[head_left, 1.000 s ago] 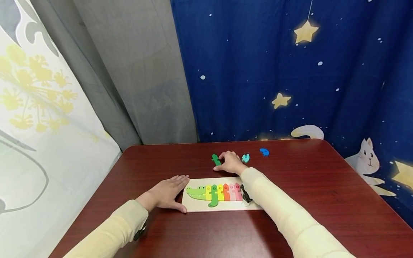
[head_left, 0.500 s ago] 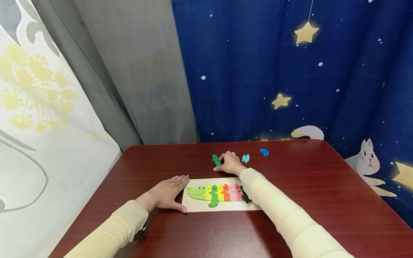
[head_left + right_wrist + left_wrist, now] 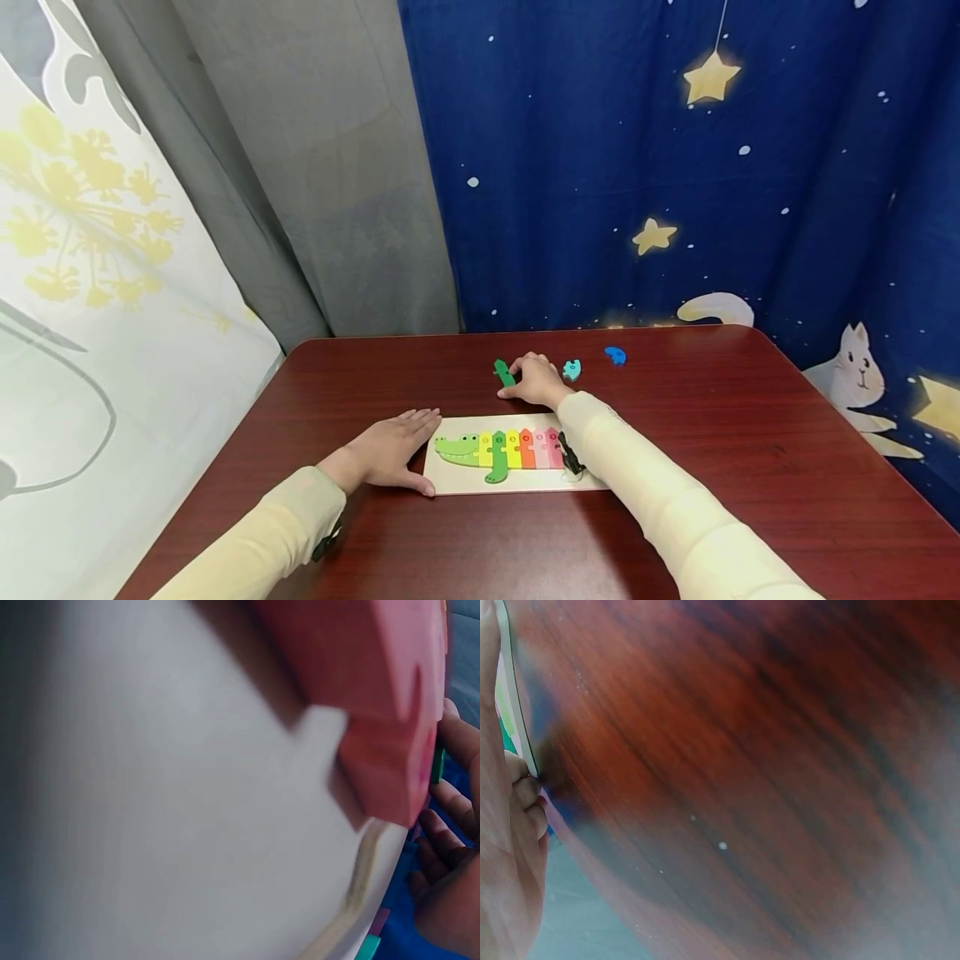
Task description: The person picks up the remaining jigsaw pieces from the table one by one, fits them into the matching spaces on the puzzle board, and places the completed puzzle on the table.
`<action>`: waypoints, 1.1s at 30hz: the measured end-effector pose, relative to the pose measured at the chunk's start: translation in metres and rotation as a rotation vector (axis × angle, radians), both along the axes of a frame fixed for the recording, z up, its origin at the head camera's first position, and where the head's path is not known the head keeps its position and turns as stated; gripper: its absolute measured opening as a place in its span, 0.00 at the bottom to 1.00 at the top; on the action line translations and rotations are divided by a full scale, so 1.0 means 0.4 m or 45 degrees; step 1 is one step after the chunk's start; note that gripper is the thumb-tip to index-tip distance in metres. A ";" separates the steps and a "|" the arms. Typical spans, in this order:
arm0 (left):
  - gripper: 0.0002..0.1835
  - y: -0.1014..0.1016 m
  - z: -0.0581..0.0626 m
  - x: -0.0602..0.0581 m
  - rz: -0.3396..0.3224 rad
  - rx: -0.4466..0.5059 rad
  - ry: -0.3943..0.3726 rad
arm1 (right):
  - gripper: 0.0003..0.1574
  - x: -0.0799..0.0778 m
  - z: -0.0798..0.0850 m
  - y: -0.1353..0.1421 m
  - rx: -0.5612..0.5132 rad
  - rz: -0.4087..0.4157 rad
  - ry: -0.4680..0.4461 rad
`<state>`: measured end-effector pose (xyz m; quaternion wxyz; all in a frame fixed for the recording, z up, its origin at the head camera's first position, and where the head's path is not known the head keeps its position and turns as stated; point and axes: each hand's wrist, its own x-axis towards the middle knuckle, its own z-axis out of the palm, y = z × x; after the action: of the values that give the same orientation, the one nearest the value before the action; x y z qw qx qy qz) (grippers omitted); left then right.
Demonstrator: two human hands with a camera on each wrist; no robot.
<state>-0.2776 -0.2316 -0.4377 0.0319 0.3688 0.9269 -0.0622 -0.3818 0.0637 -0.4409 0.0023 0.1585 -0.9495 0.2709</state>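
On the near part of the bench [image 3: 480,550] lies the board [image 3: 465,483], with the left hand [image 3: 393,448] at its left edge. That hand's fingers are straight and hold nothing; it seems to be steadying the board. On the board, a crocodile row runs from left to right: the head [image 3: 456,451], a yellow piece [image 3: 485,450], a leg piece [image 3: 498,458] in green, another yellow, an orange piece [image 3: 527,450], then two pink pieces [image 3: 554,450]. All these lie side by side, and I judge this stretch of the puzzle complete. The right sleeve [image 3: 645,492] covers the board's right end in the head view, but the right wrist view shows bare board and a groove [image 3: 364,874] beyond the pink, so the tail end looks unfilled.

Past the far edge of the board, the right hand [image 3: 538,380] pinches a green piece [image 3: 504,372] between thumb and finger; it lies off the board, near the bench's far side. To its right is a teal piece [image 3: 572,370], and farther right and farther off a blue piece [image 3: 616,355], both loose. At least these three are left to place, by my reading; whether the hand hides another, I cannot tell.
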 end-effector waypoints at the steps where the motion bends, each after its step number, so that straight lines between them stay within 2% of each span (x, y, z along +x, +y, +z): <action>1: 0.65 0.000 -0.001 0.000 0.002 -0.003 0.000 | 0.32 0.000 0.000 0.000 0.004 0.001 0.000; 14: 0.65 0.002 0.004 0.001 0.005 -0.011 0.000 | 0.32 -0.003 0.015 0.007 -0.037 0.014 0.041; 20: 0.65 0.003 0.004 0.000 0.028 -0.032 -0.012 | 0.31 -0.004 0.027 0.013 -0.107 0.015 0.060; 33: 0.65 0.002 0.005 0.001 0.008 -0.023 -0.003 | 0.30 -0.009 0.029 0.018 -0.212 0.014 0.082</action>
<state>-0.2773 -0.2308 -0.4355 0.0363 0.3658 0.9274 -0.0699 -0.3854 0.0710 -0.4291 0.0446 0.1716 -0.9223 0.3435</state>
